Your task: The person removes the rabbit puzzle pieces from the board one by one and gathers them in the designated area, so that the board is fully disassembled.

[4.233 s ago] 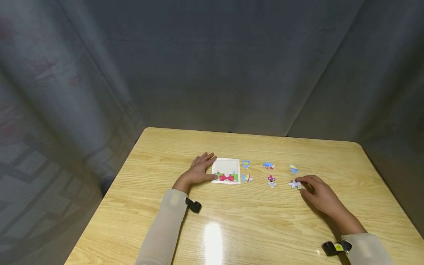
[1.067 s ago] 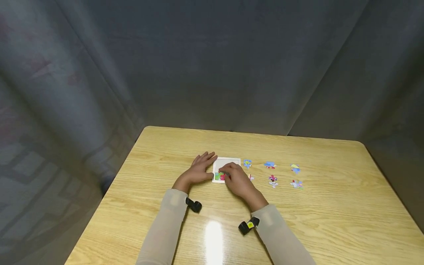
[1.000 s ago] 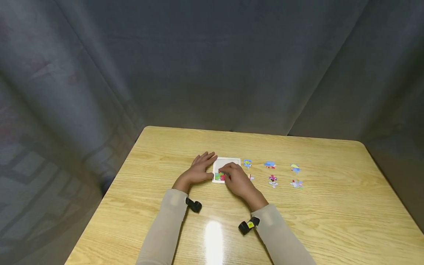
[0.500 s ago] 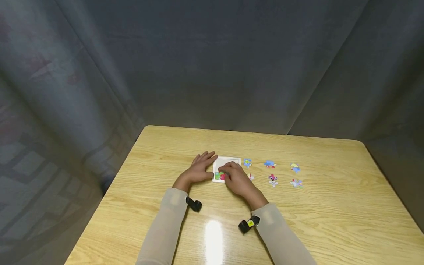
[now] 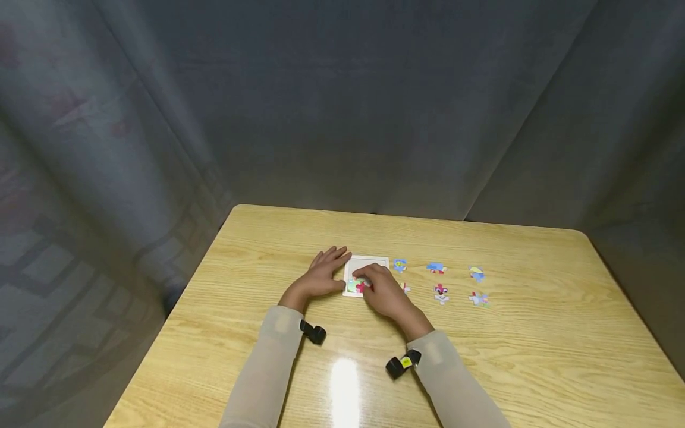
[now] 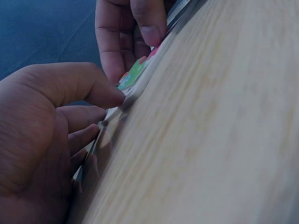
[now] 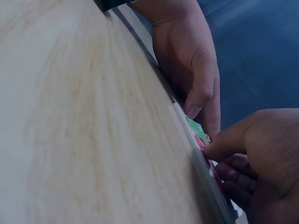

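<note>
A small square white puzzle tray (image 5: 369, 258) lies on the table, with green and red jigsaw pieces along its near side. My left hand (image 5: 320, 276) rests against the tray's left edge, fingers spread and fairly straight; in the left wrist view its thumb (image 6: 110, 95) touches the tray's rim. Over the near part of the tray, my right hand (image 5: 386, 292) curls its fingers and pinches a red and green puzzle piece (image 5: 360, 287) there. The right wrist view shows the right thumb (image 7: 217, 144) on the red part. The right hand hides the tray's right side.
Several loose puzzle pieces lie in two rows right of the tray, among them a blue and yellow one (image 5: 477, 273) and one with a face (image 5: 441, 293). The wooden table (image 5: 535, 345) meets a grey curtain (image 5: 353, 119) at its far edge.
My right hand has left the loose piece at the far right and moved left onto the tray. Over the last second it stays there, with slight glare now on the green part. My left hand stays put.
</note>
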Motion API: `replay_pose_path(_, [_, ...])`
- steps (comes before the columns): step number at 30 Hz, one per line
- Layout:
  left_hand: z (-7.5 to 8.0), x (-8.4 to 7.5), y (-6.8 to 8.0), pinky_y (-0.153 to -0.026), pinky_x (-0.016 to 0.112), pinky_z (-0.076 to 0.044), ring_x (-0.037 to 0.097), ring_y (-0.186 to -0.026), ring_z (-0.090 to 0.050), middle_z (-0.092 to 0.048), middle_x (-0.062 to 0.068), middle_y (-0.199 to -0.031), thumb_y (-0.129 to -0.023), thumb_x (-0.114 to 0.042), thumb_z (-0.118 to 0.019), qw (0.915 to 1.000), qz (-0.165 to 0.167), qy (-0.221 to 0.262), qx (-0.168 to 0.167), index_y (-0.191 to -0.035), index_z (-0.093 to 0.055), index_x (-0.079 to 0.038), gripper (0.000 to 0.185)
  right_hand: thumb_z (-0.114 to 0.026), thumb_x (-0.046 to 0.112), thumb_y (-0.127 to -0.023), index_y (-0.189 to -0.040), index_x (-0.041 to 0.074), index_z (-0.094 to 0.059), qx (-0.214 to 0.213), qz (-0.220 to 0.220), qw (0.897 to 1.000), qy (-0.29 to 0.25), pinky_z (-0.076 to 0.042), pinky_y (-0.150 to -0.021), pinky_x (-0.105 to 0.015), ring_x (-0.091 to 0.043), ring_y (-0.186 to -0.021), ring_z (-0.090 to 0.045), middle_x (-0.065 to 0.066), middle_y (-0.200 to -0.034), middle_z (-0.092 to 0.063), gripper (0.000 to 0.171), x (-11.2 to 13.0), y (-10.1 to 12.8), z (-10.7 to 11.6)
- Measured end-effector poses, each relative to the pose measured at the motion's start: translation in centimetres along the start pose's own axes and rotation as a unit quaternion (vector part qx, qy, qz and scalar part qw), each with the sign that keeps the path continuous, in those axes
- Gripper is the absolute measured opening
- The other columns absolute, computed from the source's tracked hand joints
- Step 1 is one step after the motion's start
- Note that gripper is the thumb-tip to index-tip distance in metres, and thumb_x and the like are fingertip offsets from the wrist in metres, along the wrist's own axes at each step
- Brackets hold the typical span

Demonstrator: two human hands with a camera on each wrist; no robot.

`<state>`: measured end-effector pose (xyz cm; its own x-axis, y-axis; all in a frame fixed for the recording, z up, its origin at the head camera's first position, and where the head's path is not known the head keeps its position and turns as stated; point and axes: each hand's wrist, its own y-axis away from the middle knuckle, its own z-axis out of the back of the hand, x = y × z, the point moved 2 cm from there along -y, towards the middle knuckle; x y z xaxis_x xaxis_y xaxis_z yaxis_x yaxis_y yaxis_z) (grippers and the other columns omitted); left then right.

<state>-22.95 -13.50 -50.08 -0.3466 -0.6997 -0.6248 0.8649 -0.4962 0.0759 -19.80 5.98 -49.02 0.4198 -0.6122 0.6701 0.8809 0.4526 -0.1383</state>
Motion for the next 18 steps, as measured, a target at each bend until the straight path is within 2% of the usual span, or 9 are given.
replay_pose_path(6, [0.07, 0.05, -0.18, -0.117, 0.044, 0.004, 0.022, -0.149, -0.004, -0.018, 0.002, -0.161, -0.082, -0.026, -0.061, 1.0, -0.002, -0.001, 0.001, -0.155, -0.028, -0.014, 0.081, -0.065, 0.005, -0.089, -0.124, 0.011, -0.066, 0.01, -0.007, 1.0, -0.019, -0.043, -0.095, -0.043, -0.025, -0.113, -0.052, -0.003, -0.119, -0.061, 0.035, 0.24, 0.02, 0.3])
replay_pose_path(14, [0.01, 0.04, -0.17, -0.117, 0.043, 0.004, 0.02, -0.149, -0.003, -0.018, 0.0, -0.161, -0.081, -0.024, -0.061, 1.0, 0.002, 0.0, 0.001, -0.155, -0.028, -0.015, 0.081, -0.066, 0.004, -0.088, -0.124, 0.008, -0.066, 0.015, -0.004, 1.0, -0.003, -0.045, -0.083, -0.037, -0.02, -0.1, -0.053, -0.002, -0.111, -0.062, 0.036, 0.54, 0.09, 0.34])
replay_pose_path(18, [-0.01, 0.03, -0.27, -0.117, 0.043, 0.004, 0.02, -0.149, -0.003, -0.017, 0.0, -0.162, -0.081, -0.023, -0.06, 1.0, 0.002, -0.003, 0.002, -0.155, -0.027, -0.015, 0.081, -0.069, 0.006, -0.087, -0.123, 0.007, -0.067, 0.014, 0.001, 1.0, 0.006, -0.045, -0.083, -0.037, -0.02, -0.1, -0.052, -0.002, -0.11, -0.062, 0.036, 0.63, 0.07, 0.42])
